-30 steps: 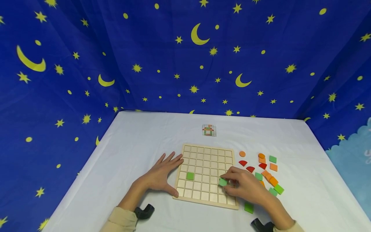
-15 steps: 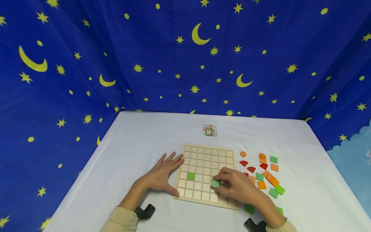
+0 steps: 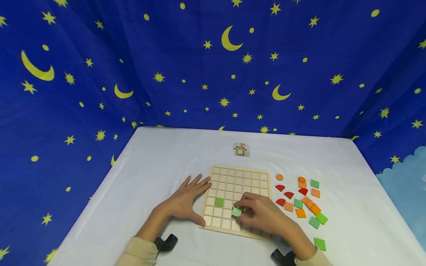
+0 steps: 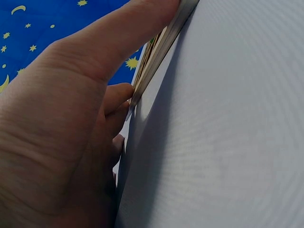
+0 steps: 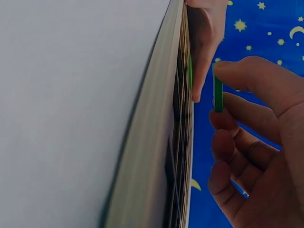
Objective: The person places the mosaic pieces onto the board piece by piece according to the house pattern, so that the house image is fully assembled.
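A wooden grid board (image 3: 240,169) lies on the white table, with one green square tile (image 3: 219,202) in a cell on its left side. The left hand (image 3: 186,199) rests at the board's left edge, fingers spread, thumb on the near left corner. In the left wrist view that hand (image 4: 61,109) touches the board's rim (image 4: 161,54). Above the board's lower middle the right hand (image 3: 266,212) pinches a green tile (image 3: 236,211) between thumb and fingers. The right wrist view shows the pinched tile (image 5: 218,95) on edge, off the board, held by the hand (image 5: 266,128).
Right of the board lie loose pieces: red quarter-rounds (image 3: 288,195), an orange disc (image 3: 279,177), orange squares (image 3: 300,213) and green squares (image 3: 320,244). A small pattern card (image 3: 241,149) lies beyond the board. Blue starry cloth (image 3: 186,55) hangs behind.
The right hand has moved left over the board with the green tile, from its right side to its lower middle. The left hand has stayed in place.
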Demonstrator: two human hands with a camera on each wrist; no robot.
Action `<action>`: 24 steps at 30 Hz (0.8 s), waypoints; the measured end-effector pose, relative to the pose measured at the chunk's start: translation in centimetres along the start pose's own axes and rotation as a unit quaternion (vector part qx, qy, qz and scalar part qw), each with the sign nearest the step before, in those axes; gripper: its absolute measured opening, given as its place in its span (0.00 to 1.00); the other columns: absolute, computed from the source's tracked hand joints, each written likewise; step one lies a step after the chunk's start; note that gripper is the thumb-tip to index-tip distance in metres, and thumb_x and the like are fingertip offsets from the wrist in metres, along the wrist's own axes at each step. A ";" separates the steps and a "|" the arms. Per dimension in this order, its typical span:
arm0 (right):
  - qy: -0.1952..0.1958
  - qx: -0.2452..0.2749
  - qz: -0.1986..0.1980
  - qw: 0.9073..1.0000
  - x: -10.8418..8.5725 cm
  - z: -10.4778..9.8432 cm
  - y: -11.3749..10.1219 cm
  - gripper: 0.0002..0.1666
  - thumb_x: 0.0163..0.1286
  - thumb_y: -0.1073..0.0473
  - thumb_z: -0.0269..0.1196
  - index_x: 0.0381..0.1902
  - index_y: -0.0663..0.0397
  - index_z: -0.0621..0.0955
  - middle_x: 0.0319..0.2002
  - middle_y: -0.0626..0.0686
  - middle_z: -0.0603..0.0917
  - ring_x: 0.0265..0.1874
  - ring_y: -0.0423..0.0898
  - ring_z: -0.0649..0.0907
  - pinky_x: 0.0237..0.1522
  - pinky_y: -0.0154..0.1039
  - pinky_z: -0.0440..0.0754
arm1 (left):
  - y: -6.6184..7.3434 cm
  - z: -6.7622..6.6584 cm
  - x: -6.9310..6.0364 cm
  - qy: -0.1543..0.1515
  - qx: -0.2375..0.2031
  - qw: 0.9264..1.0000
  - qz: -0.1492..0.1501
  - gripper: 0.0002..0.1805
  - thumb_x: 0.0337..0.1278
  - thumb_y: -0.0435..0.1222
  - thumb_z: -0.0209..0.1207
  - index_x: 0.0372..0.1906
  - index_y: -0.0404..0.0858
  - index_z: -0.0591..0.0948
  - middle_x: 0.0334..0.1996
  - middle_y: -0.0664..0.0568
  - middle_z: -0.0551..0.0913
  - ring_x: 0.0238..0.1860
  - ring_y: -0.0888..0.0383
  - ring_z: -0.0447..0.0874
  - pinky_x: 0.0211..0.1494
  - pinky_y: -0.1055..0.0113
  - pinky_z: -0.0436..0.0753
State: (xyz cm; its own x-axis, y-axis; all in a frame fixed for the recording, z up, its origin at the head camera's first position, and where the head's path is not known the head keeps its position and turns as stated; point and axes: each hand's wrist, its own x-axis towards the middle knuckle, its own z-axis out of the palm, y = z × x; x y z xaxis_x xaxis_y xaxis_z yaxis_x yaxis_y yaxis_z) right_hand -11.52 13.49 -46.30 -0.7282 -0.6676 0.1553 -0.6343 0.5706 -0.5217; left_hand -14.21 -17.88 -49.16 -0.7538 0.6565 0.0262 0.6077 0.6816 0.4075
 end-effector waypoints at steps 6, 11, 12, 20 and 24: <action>-0.006 -0.002 -0.008 1.000 0.9 0.5 -0.7 0.16 0.58 0.48 0.70 0.45 0.39 0.86 0.34 0.33 0.77 0.25 0.32 0.74 0.25 0.27 0.73 | 0.0 -0.1 -0.1 -0.006 0.003 1.000 -0.005 0.71 0.21 0.76 0.63 0.76 0.45 0.54 0.76 0.57 0.45 0.75 0.50 0.36 0.73 0.48 0.36; -0.015 0.001 -0.022 1.000 1.6 1.0 -1.1 0.16 0.60 0.48 0.69 0.46 0.41 0.86 0.32 0.35 0.77 0.26 0.33 0.74 0.26 0.28 0.72 | 0.0 0.0 -0.1 -0.007 0.003 1.000 -0.008 0.71 0.20 0.76 0.63 0.76 0.46 0.55 0.76 0.57 0.45 0.75 0.50 0.36 0.73 0.48 0.36; -0.016 0.001 -0.026 1.000 1.7 1.1 -1.2 0.16 0.60 0.48 0.69 0.46 0.41 0.86 0.32 0.36 0.77 0.26 0.33 0.74 0.26 0.27 0.72 | 0.0 0.0 -0.1 -0.008 0.003 1.000 -0.009 0.71 0.20 0.76 0.63 0.76 0.46 0.55 0.76 0.57 0.45 0.75 0.51 0.36 0.73 0.48 0.36; -0.009 -0.014 -0.049 0.999 2.7 2.0 -1.5 0.15 0.60 0.50 0.68 0.45 0.42 0.86 0.32 0.37 0.77 0.25 0.32 0.72 0.27 0.28 0.71 | -0.1 0.0 -0.1 -0.006 0.008 1.000 -0.003 0.71 0.20 0.77 0.62 0.76 0.44 0.55 0.77 0.56 0.45 0.75 0.49 0.36 0.73 0.48 0.36; -0.009 -0.039 -0.055 0.998 3.2 2.7 -1.8 0.14 0.60 0.48 0.67 0.44 0.42 0.86 0.31 0.37 0.76 0.25 0.31 0.71 0.28 0.28 0.72 | -0.1 0.0 -0.1 -0.006 0.008 1.000 -0.004 0.71 0.20 0.77 0.62 0.76 0.45 0.55 0.76 0.57 0.45 0.75 0.50 0.36 0.74 0.49 0.36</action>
State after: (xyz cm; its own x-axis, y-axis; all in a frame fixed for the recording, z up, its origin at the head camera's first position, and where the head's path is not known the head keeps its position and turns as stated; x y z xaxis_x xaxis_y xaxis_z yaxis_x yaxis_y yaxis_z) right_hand -12.07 9.06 -47.11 -0.6495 -0.7356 0.1927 -0.7285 0.5294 -0.4348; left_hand -14.18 -18.04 -49.17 -0.7558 0.6547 0.0113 0.6053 0.6920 0.3933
